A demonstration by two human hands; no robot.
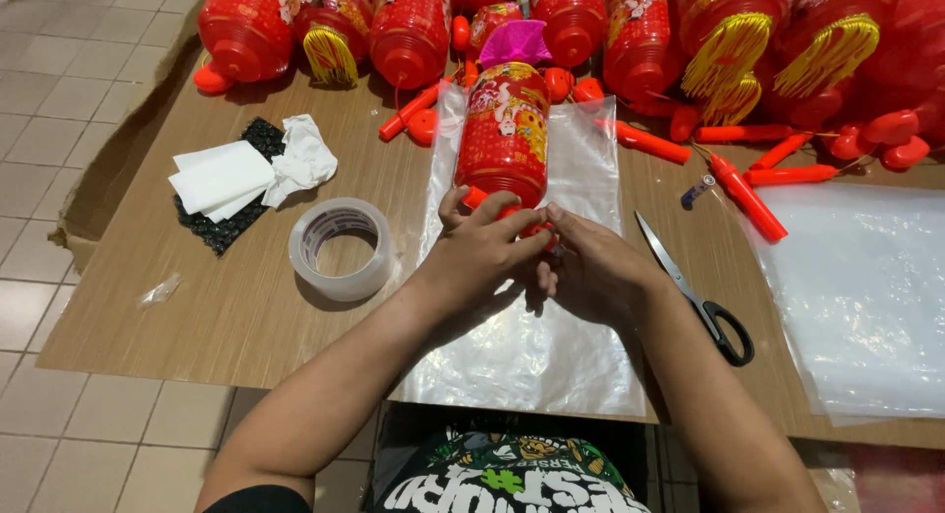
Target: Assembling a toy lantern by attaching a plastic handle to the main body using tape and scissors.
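Gripping lantern (504, 129) base with both hands (479, 249) (591, 267), fingers clenched, on plastic sheet (522, 355) over woven table (236, 306); tiled floor (59, 415) beyond table.

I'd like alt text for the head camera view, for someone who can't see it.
Seen from above, a left hand and right hand grip the near end of a red lantern lying on a clear plastic bag on a wooden table. A tape roll sits left, scissors right, more red lanterns behind.
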